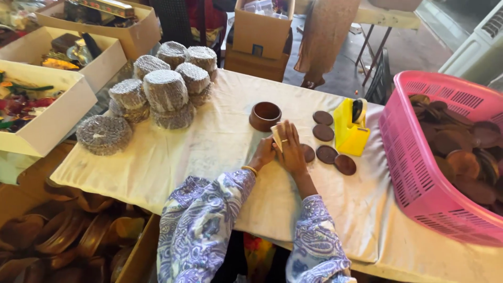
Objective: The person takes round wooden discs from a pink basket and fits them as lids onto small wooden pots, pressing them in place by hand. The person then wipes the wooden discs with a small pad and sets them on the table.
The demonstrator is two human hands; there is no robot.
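Note:
Both my hands rest together on the white tablecloth [209,152] at the table's middle. My left hand [263,153] and my right hand [291,148] pinch a small pale piece [276,138], like a bit of tape or paper, between them. A ring shows on my right hand, a gold bangle on my left wrist. Just beyond sits a brown round wooden cup [264,116]. To the right lie several dark brown round lids [327,153], one partly under my right hand. A yellow tape dispenser [350,131] stands beside them.
Several round stacks wrapped in clear film [165,91] fill the table's far left. A pink plastic basket [419,173] of brown lids stands at right. Open cardboard boxes [52,120] line the left; another box [261,31] sits beyond. Brown bowls [68,236] lie below left.

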